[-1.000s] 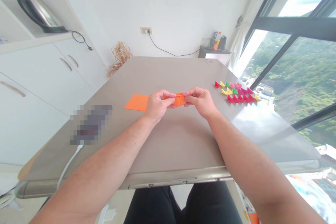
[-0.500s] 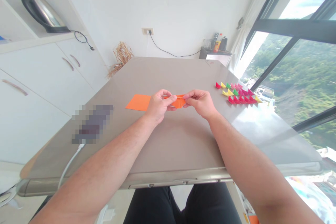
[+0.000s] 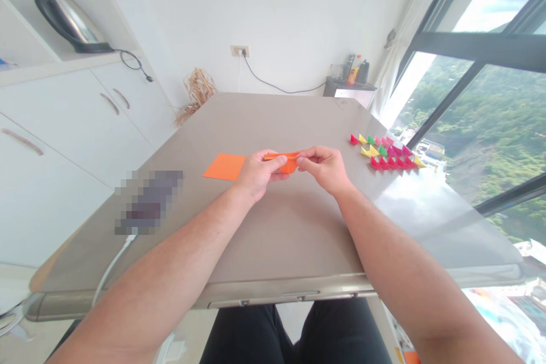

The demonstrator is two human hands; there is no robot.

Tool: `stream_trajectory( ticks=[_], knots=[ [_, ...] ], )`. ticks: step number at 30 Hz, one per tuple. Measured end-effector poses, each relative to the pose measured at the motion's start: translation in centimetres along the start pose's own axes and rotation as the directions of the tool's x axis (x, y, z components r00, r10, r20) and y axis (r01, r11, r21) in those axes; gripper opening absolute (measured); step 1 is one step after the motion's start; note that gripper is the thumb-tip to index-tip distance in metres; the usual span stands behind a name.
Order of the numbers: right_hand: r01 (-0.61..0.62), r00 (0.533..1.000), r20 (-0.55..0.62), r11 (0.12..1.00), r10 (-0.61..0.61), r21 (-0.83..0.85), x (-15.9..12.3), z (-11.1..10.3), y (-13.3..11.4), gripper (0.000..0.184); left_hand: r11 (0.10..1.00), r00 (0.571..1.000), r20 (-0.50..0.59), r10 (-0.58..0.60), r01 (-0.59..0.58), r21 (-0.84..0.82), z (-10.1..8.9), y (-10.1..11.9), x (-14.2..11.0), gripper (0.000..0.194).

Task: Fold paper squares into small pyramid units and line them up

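A small piece of folded orange paper is held up between both hands above the middle of the table. My left hand pinches its left part, thumb in front and fingers behind. At its right end, my right hand grips the paper between thumb and fingertips. A straight folded strip runs along the top, with a narrower part hanging below it; the fingers hide some of the folds. Just left of my left hand, a flat orange sheet lies on the table, partly covered by that hand.
Several small folded paper boats in red, pink, yellow and green stand in rows at the table's right side. A blurred-out dark device with a white cable lies on the left of the grey table. Windows line the right.
The top of the orange paper now shows as a straighter, flatter strip, reaching over my left fingers. My right fingers have shifted slightly left along it. Both hands keep hold.
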State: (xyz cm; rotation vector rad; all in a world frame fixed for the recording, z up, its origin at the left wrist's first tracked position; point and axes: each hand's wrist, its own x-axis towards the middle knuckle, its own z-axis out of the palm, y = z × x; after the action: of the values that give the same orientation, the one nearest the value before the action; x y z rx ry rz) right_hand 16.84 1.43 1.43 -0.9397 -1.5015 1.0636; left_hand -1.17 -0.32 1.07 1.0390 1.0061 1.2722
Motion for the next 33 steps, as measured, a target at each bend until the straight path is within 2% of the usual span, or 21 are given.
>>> stream_trajectory(
  ticks=[6, 12, 18, 22, 27, 33],
  knots=[
    [-0.064, 0.995, -0.068, 0.989, 0.074, 0.132, 0.22, -0.23, -0.21, 0.032, 0.994, 0.995, -0.039, 0.089, -0.087, 0.061, 0.13, 0.09, -0.12, 0.031],
    [-0.157, 0.987, 0.042, 0.979, 0.153, 0.127, 0.46, -0.83, -0.11, 0.033, 0.988, 0.989, -0.061, 0.135, -0.130, 0.082, -0.19, -0.02, 0.13, 0.030],
    [-0.147, 0.989, 0.059, 0.975, 0.139, 0.165, 0.54, -0.88, 0.08, 0.037, 0.985, 0.987, -0.055, 0.151, -0.145, 0.091, -0.22, -0.04, 0.25, 0.027],
    [-0.143, 0.989, 0.044, 0.980, 0.138, 0.137, 0.35, -0.58, -0.18, 0.033, 0.980, 0.984, -0.042, 0.171, -0.166, 0.111, -0.13, -0.07, 0.20, 0.025],
    [-0.123, 0.988, 0.096, 0.992, 0.120, 0.022, 0.26, -0.50, 0.04, 0.030, 0.968, 0.982, 0.019, 0.185, -0.186, 0.168, -0.01, -0.26, 0.06, 0.026],
    [-0.110, 0.990, 0.083, 0.994, 0.112, -0.022, 0.38, -0.67, 0.40, 0.027, 0.969, 0.982, 0.021, 0.189, -0.190, 0.156, -0.15, -0.35, 0.14, 0.025]
  ],
)
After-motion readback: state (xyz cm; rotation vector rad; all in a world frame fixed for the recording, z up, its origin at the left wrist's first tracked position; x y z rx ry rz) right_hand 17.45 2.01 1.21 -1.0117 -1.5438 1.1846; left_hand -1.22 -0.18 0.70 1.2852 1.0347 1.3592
